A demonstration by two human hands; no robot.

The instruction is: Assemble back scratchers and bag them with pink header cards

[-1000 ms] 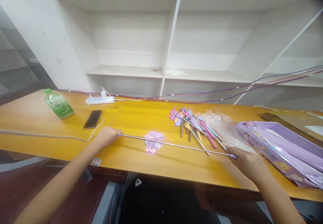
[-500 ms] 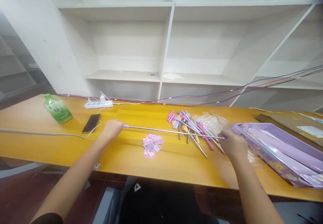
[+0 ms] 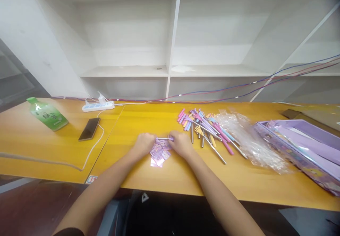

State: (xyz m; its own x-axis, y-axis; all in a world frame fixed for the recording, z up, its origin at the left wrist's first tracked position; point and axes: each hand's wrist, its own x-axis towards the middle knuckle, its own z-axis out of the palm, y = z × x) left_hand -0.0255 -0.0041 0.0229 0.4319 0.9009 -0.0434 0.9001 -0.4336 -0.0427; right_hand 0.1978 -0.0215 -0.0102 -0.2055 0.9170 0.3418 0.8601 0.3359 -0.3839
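Between my two closed hands is a short, pushed-together telescopic back scratcher [image 3: 164,138], purple at the ends with a silver rod. My left hand [image 3: 144,143] grips its handle end, which is mostly hidden by the fingers. Around the other end, by the purple claw, my right hand [image 3: 181,142] is closed. Just below the scratcher lies a small pile of pink and purple printed cards [image 3: 159,154]. To the right of my right hand is a heap of back scratchers [image 3: 209,129] and loose coloured handles [image 3: 181,115].
Clear plastic bags [image 3: 248,138] lie beside the heap, left of a purple box [image 3: 292,124]. At left are a phone [image 3: 89,129] with a white cable, a green bottle [image 3: 47,113] and a power strip [image 3: 98,106]. White shelving [image 3: 127,72] rises behind the table.
My hands have come together over the cards, and the long extended rod between them has collapsed to a short length. The view has shifted slightly.
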